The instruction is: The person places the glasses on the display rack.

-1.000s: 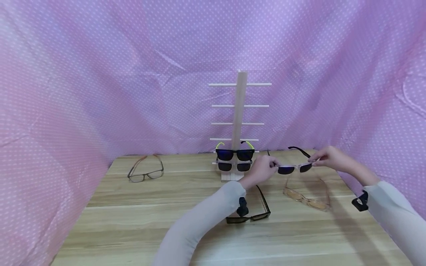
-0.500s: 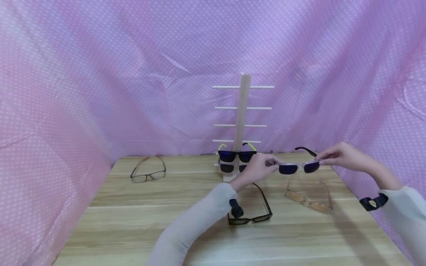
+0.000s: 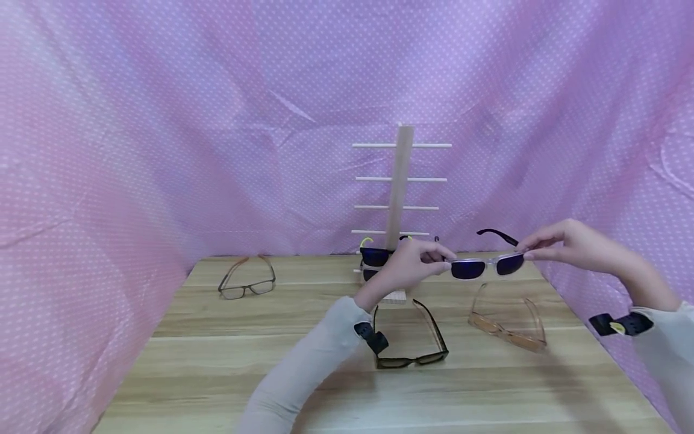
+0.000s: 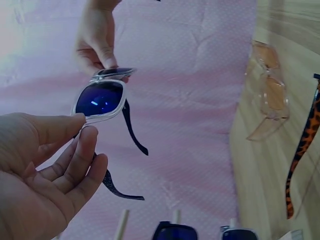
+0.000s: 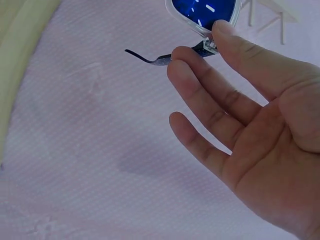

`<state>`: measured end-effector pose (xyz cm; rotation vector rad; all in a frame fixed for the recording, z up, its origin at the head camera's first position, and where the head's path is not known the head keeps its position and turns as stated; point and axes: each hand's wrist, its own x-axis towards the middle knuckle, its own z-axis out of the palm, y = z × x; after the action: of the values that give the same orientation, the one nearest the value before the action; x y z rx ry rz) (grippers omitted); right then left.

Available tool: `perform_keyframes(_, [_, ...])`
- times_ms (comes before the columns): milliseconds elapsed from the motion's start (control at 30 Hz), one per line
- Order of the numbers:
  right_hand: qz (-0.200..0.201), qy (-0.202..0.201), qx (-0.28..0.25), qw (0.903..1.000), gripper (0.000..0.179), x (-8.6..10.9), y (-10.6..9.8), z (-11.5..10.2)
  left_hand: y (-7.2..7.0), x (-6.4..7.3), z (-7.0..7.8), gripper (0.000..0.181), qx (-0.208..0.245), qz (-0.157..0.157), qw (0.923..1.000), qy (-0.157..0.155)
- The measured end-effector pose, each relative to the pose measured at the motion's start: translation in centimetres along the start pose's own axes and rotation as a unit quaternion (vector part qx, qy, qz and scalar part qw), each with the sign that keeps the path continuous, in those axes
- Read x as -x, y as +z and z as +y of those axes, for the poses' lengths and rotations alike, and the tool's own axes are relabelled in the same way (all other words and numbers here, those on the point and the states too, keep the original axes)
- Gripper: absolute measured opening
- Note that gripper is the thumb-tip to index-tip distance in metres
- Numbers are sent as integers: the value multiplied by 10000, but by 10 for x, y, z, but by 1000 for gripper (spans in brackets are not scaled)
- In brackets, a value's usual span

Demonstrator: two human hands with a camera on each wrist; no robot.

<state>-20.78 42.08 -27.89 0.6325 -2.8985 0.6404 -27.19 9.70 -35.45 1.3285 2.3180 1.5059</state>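
Observation:
Between both hands, above the table, hangs a pair of sunglasses (image 3: 468,269) with a clear frame, dark blue lenses and black temples. My left hand (image 3: 414,263) pinches its left hinge corner with thumb and fingers. At the opposite corner my right hand (image 3: 569,246) pinches the frame; in the right wrist view the thumb lies against the blue lens's edge. The temples are unfolded and point away toward the backdrop. Just left of these sunglasses stands a wooden display rack (image 3: 400,187), its lower part overlapped by my left hand. Black sunglasses (image 3: 374,257) with yellow-green temple tips sit on a low rung.
A second pair with dark lenses (image 4: 240,234) sits on the rack's lowest rung. On the table (image 3: 244,361) lie tortoiseshell glasses (image 3: 412,361) in front, orange-tinted clear glasses (image 3: 506,334) at right, and thin-framed glasses (image 3: 247,290) at left. A pink dotted cloth (image 3: 217,150) encloses the back.
Both hands have lifted the clear-framed sunglasses slightly; the right hand has moved right and up. My left hand now covers more of the glasses on the rack. The view has shifted a little.

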Motion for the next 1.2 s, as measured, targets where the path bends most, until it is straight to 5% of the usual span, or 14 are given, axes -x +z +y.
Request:
perform_keyframes(533, [-12, -688, -87, 9976, 24, -14, -2, -23, -28, 27, 22, 16, -1, 67, 10000, 70])
perform_keyframes(767, [142, -977, 32, 9951, 25, -19, 10, -34, -38, 41, 21, 16, 108, 70, 9999, -36])
perform_keyframes(1200, [511, -1882, -188, 9806, 32, -42, 43, -59, -78, 67, 9, 16, 51, 48, 10000, -53])
